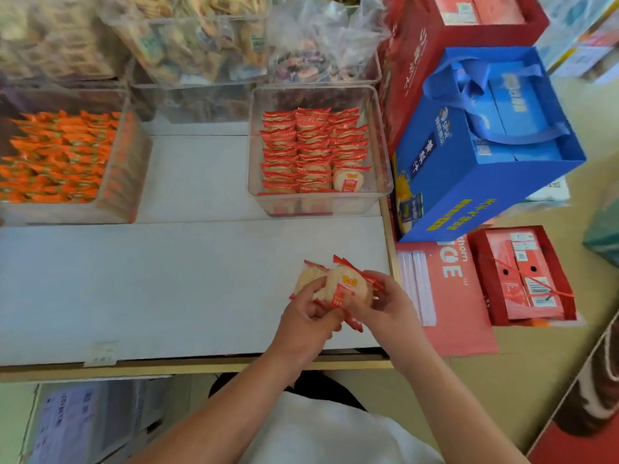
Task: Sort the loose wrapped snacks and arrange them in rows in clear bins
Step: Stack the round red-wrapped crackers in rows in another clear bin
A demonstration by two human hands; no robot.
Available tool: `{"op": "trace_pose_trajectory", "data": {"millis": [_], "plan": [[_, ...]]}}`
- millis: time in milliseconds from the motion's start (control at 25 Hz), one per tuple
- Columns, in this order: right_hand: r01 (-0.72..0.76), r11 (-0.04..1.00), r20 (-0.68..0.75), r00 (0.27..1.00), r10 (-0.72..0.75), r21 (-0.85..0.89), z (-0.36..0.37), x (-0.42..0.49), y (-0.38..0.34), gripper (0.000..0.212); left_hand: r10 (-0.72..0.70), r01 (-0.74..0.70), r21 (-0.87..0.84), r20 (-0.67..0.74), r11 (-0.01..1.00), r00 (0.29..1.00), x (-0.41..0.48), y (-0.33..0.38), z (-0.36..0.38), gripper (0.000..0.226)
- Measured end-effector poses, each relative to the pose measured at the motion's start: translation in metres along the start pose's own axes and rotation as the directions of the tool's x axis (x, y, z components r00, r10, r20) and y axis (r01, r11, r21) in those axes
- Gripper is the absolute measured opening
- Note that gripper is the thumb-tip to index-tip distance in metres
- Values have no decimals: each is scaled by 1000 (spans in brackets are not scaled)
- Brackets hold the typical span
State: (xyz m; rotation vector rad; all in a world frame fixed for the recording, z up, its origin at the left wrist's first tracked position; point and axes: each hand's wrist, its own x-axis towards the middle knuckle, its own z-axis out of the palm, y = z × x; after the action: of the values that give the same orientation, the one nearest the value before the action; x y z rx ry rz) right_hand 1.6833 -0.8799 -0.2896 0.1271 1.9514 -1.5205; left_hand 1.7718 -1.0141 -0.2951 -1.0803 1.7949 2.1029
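The left hand (306,316) and right hand (388,306) both pinch a small stack of snacks (338,283), perhaps three, in front of the bin (318,206), above the shelf (167,279). Inside the bin stand three rows (301,152) of red-wrapped snacks, the right row shortest.

Blue gift bag (469,182) w/ blue boxes (512,105) inside, just right of desk (167,279). Tall red gift box (432,38) behind it. Nearer: flat pink carton (452,296), w/ open red box (522,279) tied w/ red string beside it. Small label (102,354) on desk front edge. Pale carton (83,420) under desk, blurry.
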Motion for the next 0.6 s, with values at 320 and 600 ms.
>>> {"op": "trace_pose_trajectory", "data": {"millis": [320,600], "plan": [[21,1000,-144,989,-20,3,-31,-10,14,48,109,88,772,-200,630,974,89,-46,-29,57],[83,992,-141,985,-96,-92,-43,-15,9,50,37,38,758,-82,651,996,120,-49,-25,60]]}}
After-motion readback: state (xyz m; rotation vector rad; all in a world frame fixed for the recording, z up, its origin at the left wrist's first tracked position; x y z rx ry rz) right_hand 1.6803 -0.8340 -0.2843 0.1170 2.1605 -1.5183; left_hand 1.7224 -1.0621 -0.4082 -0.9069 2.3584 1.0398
